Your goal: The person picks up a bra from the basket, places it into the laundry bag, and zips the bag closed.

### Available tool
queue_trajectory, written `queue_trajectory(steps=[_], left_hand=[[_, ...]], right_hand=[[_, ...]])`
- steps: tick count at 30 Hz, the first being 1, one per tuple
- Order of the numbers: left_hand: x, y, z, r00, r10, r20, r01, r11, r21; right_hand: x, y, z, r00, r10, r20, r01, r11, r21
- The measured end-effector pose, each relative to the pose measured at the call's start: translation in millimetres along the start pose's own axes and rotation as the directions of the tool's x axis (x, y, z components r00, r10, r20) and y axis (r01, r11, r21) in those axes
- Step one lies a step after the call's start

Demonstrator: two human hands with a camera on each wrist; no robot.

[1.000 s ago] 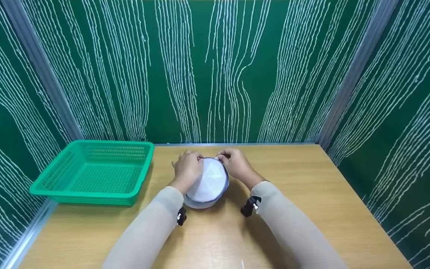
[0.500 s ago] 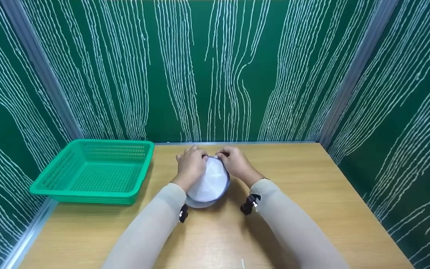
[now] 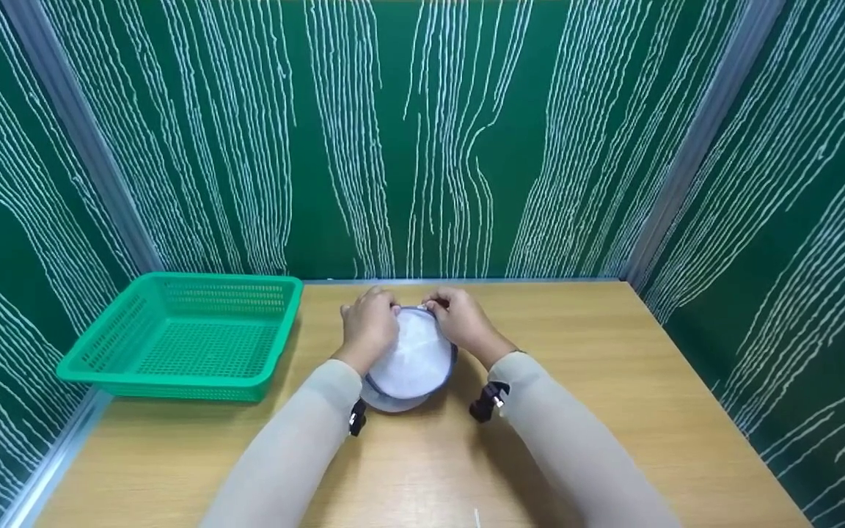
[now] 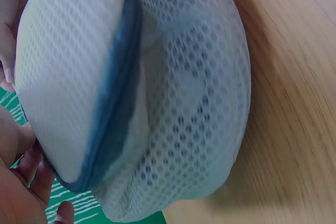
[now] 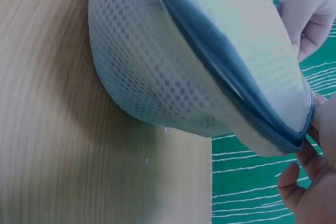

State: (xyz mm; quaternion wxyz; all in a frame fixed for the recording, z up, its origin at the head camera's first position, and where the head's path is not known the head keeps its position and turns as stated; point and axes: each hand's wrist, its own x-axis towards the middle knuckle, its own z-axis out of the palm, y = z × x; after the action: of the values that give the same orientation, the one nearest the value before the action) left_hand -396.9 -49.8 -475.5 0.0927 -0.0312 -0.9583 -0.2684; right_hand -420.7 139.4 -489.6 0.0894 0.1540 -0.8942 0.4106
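A round white mesh laundry bag point(image 3: 411, 359) with a blue-grey zip edge point(image 4: 113, 93) stands at the middle of the table. Its mesh body point(image 5: 142, 61) bulges out below the flat lid panel, and the lid faces up toward the head camera. My left hand point(image 3: 371, 323) pinches the bag's far left rim between thumb and fingers. At the far right rim my right hand point(image 3: 463, 323) pinches the edge by the zip band, close beside the left; the zip pull itself is hidden. In the right wrist view, the right fingertips point(image 5: 310, 153) are at the band's end.
A green perforated plastic basket point(image 3: 173, 382) stands at the left of the wooden table point(image 3: 576, 345). Green panels point(image 3: 334, 147) with wavy white lines enclose the back and sides. Black clamps point(image 3: 487, 403) hang at both wrists.
My left hand shifts a little right along the rim, then back left. The bag's lid turns slightly and faces the head camera more squarely. The right hand stays nearly in place.
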Motion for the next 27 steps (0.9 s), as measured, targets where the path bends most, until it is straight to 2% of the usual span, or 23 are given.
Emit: queue_trajectory(steps=[4, 10, 16, 23, 27], left_hand=[[1.1, -3.5, 0.6, 1.0, -0.018, 0.002, 0.018, 1.0, 0.0], [1.1, -7.8, -2.2, 0.997, -0.067, 0.023, 0.068, 0.996, -0.061], [0.9, -11.0, -5.8, 0.992, -0.127, 0.016, 0.127, 0.99, -0.064], [-0.4, -15.7, -9.8, 0.977, -0.202, 0.073, 0.211, 0.966, -0.15], [0.6, -23.0, -11.9, 0.972, -0.225, 0.074, 0.235, 0.957, -0.168]], right_hand=[[-1.0, 2.2, -1.1, 1.0, -0.023, -0.016, 0.023, 1.0, -0.01], [-1.2, 3.4, -3.9, 1.0, 0.013, -0.004, -0.013, 1.0, 0.011], [-1.7, 5.7, -4.8, 1.0, 0.019, -0.02, -0.018, 0.999, 0.03], [-3.0, 7.2, -6.2, 0.999, 0.033, -0.007, -0.032, 0.998, 0.045], [-4.5, 7.7, -8.5, 0.999, 0.043, -0.018, -0.042, 0.998, 0.054]])
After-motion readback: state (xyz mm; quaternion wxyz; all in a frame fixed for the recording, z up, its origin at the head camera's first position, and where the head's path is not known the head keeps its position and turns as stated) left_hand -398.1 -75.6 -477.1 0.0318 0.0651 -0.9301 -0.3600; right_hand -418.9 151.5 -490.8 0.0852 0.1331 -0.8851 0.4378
